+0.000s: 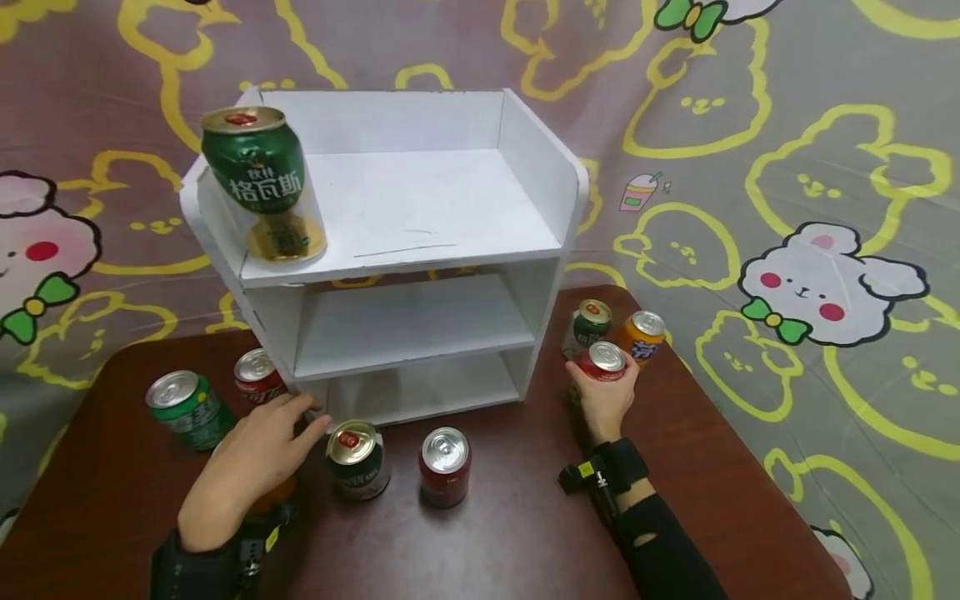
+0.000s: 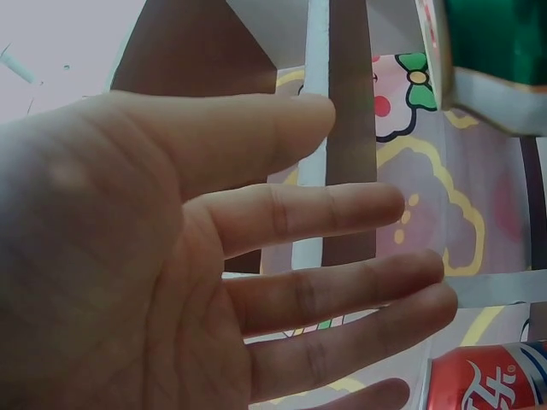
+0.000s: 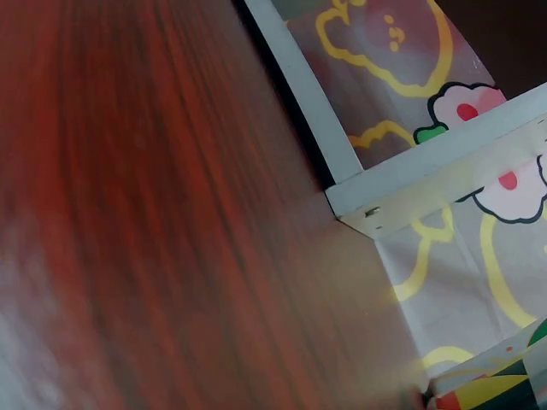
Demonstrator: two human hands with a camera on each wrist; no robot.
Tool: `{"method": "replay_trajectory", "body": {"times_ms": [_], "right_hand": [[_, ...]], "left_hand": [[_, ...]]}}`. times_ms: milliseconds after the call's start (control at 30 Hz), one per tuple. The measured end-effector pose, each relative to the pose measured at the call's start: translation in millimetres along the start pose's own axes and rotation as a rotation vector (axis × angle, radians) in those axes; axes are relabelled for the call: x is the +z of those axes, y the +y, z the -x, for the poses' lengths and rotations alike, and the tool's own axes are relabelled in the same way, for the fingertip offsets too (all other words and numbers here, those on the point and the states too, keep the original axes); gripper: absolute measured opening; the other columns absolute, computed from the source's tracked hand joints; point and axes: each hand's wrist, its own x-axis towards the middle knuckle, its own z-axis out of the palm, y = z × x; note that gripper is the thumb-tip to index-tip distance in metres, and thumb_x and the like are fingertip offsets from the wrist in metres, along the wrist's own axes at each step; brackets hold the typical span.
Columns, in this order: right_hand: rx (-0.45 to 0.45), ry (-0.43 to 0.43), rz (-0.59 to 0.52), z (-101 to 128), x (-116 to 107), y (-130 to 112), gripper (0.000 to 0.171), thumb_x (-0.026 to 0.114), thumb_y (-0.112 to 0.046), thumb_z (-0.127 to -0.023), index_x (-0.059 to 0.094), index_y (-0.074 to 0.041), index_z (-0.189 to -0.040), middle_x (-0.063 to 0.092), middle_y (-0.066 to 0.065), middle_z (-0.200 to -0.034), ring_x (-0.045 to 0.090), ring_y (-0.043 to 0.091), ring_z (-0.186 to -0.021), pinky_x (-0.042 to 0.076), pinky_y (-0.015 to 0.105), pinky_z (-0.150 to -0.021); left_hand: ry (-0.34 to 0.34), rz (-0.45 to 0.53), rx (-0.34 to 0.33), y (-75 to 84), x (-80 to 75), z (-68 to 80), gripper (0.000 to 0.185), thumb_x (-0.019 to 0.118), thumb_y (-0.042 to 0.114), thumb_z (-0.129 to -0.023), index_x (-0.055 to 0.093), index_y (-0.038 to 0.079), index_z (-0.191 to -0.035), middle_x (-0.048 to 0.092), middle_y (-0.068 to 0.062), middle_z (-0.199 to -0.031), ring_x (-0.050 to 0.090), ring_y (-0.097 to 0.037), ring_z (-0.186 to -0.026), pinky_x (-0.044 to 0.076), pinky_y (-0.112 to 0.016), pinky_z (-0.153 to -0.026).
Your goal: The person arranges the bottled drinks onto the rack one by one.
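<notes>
On the right of the table, my right hand [image 1: 606, 404] grips a red soda can [image 1: 604, 363], thumb and fingers around its sides. A green-and-gold can [image 1: 588, 329] and an orange can [image 1: 643, 335] stand just behind it. The right wrist view does not show this hand. My left hand [image 1: 251, 454] hovers over the left side, its fingers [image 2: 316, 213] spread and fairly straight, holding nothing. Beneath it an orange can [image 1: 273, 496] is mostly hidden. Close by stand a green can [image 1: 191, 408], a red can [image 1: 258, 379] and another green-and-gold can [image 1: 358, 462].
A white shelf unit [image 1: 420, 267] stands at the table's back middle. On its top level, at the left, is a tall green-and-gold can [image 1: 262, 183]. A dark red can [image 1: 446, 468] stands in front of the shelf on the brown table [image 1: 510, 517]. A patterned cloth [image 1: 697, 167] hangs behind.
</notes>
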Motion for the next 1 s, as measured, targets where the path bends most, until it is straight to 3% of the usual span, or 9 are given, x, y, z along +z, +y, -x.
{"method": "replay_trajectory", "body": {"times_ms": [267,700,1000], "right_hand": [[-0.024,0.03,0.002,-2,0,2,0.081,0.088,-0.015,-0.064,0.042,-0.006,-0.129,0.053,0.013,-0.124,0.048,0.027,-0.113,0.035,0.044,-0.098],[-0.029,-0.039,-0.001,-12,-3,0,0.076,0.084,-0.01,-0.067,0.041,-0.002,-0.128,0.052,0.015,-0.121,0.049,0.028,-0.11,0.037,0.043,-0.097],[0.009,-0.144,-0.033,-16,-9,-2,0.075,0.081,-0.006,-0.07,0.038,-0.001,-0.131,0.049,0.016,-0.124,0.047,0.027,-0.112,0.037,0.043,-0.098]], "left_hand": [[-0.001,0.0,-0.002,5.1,0.4,-0.1,0.042,0.055,0.034,-0.095,0.06,-0.001,-0.119,0.058,-0.024,-0.116,0.058,-0.042,-0.099,0.047,-0.054,-0.076],[0.011,-0.001,-0.005,4.4,1.0,-0.5,0.043,0.054,0.036,-0.096,0.061,0.001,-0.118,0.058,-0.024,-0.116,0.058,-0.042,-0.099,0.047,-0.054,-0.076],[-0.027,-0.011,-0.01,2.1,2.1,-1.7,0.049,0.05,0.041,-0.097,0.058,-0.002,-0.12,0.056,-0.027,-0.117,0.057,-0.044,-0.099,0.046,-0.055,-0.075]]}}
